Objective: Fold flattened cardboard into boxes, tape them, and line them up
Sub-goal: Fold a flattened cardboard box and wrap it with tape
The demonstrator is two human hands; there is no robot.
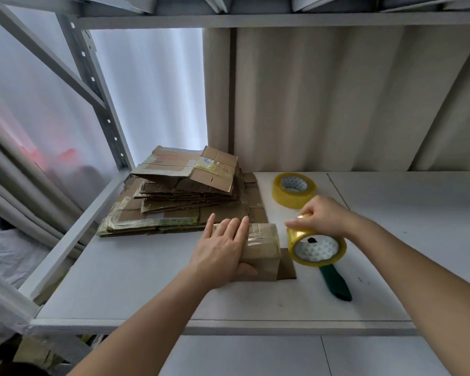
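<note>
Head view: counter (147, 294), bare room toward front edge. Left hand (223, 251) fingers straight, flat on box (261, 248). Right hand (323, 215) fingers pinching tape roll (316, 246).

Small folded brown cardboard box (261, 251): assembled, clear tape across top and over right edge, standing on white shelf board, one loose flap lying flat at its lower right. Held at its left end under a flat palm.

Roll of clear yellowish packing tape with white patterned core (316, 246): tilted on edge just right of the box, lifted off the board, pinched at its upper rim.

Second roll of the same yellowish tape (294, 189): lying flat, farther back and right of the box.

Stack of flattened brown cardboard sheets with old tape and green print (174, 196): piled unevenly at rear left, topmost piece partly sprung open.
</note>
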